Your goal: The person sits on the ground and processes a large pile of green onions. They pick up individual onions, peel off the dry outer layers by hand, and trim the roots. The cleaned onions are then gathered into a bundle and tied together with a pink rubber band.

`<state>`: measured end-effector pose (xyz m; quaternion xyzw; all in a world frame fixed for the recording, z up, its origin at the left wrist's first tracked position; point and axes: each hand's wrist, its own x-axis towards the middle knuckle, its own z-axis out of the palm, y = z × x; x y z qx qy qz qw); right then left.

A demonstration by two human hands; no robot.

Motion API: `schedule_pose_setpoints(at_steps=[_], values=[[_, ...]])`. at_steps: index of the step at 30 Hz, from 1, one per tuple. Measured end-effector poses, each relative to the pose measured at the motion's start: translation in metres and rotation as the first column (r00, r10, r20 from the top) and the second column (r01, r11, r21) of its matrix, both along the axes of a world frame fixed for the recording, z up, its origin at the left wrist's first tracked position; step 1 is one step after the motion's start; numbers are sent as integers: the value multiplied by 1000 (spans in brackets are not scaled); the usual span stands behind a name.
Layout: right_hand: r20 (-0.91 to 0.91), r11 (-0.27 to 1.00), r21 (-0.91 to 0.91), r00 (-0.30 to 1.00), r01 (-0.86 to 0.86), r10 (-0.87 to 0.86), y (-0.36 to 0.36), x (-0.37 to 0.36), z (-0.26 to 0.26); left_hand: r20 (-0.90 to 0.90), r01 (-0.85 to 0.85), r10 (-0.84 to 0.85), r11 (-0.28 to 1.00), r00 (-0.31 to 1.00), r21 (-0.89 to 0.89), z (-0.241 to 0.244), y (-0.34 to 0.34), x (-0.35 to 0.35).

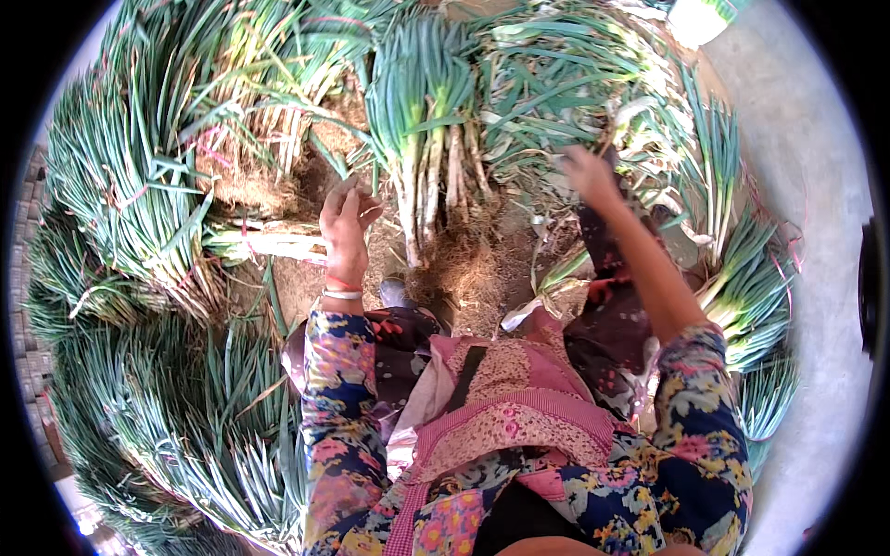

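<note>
My left hand (349,221) is raised with its fingers bent and somewhat apart, over the ground left of an upright bunch of green onions (427,139). No onion shows in it. My right hand (587,174) is blurred, near the loose, stripped onion leaves (556,90) to the right of that bunch; whether it grips anything is unclear. Between my knees lie brown root trimmings (476,278) and a few peeled leaves (549,299). Just left of my left hand, tied onions (271,243) lie sideways with their white stalks towards it.
Large stacks of green onions (132,174) tied with pink bands stand along the left, with more (201,417) at the lower left. Smaller bunches (747,299) lie on the right beside the pale concrete floor (813,174). A white container (699,24) is at the top right.
</note>
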<state>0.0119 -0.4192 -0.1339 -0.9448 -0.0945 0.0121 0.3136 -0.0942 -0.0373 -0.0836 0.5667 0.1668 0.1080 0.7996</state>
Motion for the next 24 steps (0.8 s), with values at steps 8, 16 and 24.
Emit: schedule_pose_setpoints(at_steps=[8,16,24], values=[[-334,984,-95,926,153,-177,193,25,-148,66,37,-32,997,997,-71,17,4,-2],[-167,967,-85,954,239,-250,68,37,-146,91,140,-118,947,989,-289,26,-13,9],[-382,828,421,900,370,-208,60,-165,26,-170,353,-402,899,900,-260,-21,-72,-8]])
